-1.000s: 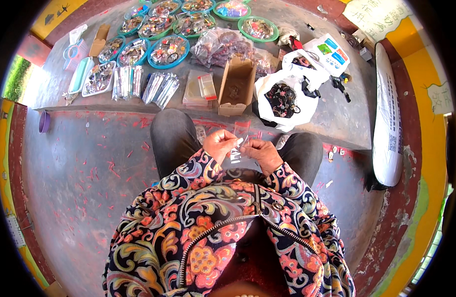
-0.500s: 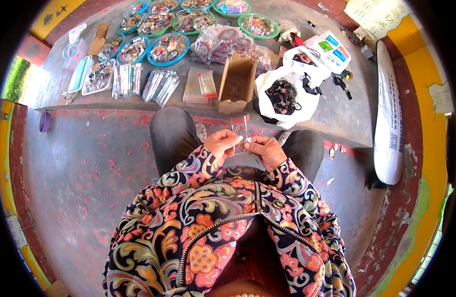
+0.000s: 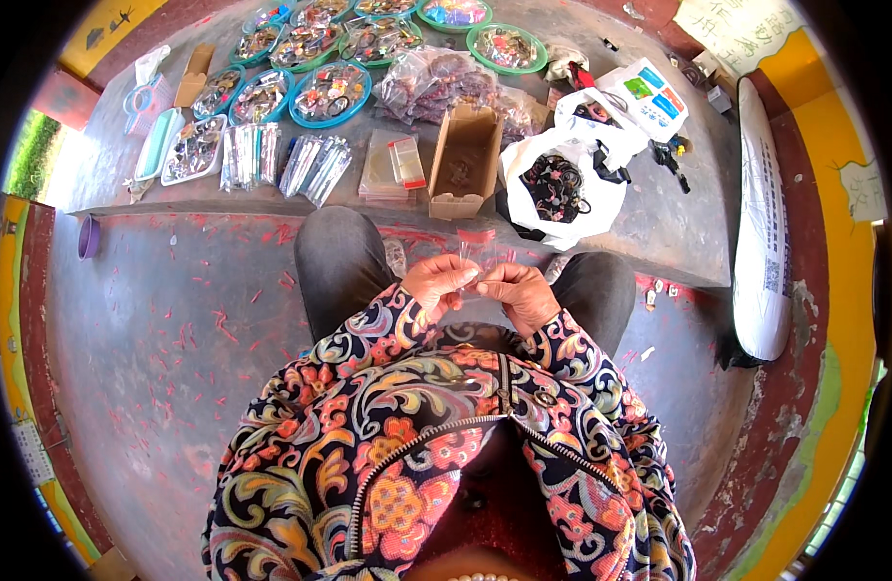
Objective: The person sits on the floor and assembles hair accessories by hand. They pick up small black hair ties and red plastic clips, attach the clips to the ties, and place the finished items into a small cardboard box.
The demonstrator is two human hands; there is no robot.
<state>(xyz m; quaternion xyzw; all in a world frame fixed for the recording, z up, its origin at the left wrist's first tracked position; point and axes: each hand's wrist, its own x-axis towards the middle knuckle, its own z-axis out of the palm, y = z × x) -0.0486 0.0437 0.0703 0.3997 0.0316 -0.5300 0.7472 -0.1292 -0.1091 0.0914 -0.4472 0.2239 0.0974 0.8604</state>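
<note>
Sitting in a flowered jacket (image 3: 398, 494), with knees apart, in front of a low table (image 3: 649, 232). Holding up a small clear bag (image 3: 477, 250) between the knees, just short of the near edge of the table, reddish strip uppermost. Pinching its left side with the left hand (image 3: 438, 281), thumb and forefinger clamped on the film. Pinching the right side with the right hand (image 3: 523, 294), fingers likewise clamped on it, close beside the left ones. (Cannot tell what, if anything, lies inside: too small and glassy from here.)

Straight ahead on the table, past the hands, an open brown box (image 3: 456, 206). Just right of it, a white bag (image 3: 606, 211), open at the top and full of dark bands (image 3: 553, 189). Just left of it, a stack of clear sleeves (image 3: 378, 172), then two bundles of slim packets (image 3: 315, 169) and a white tray (image 3: 189, 182) heaped with small pieces. Behind these, blue and green basins (image 3: 315, 125) of mixed trinkets, near a pile of purplish plastic packs (image 3: 436, 87). Down on the floor (image 3: 155, 407), scattered red scraps (image 3: 223, 327) and, far left, a purple tub (image 3: 89, 239). Beside the right end of the table, a long white bundle (image 3: 764, 232).
</note>
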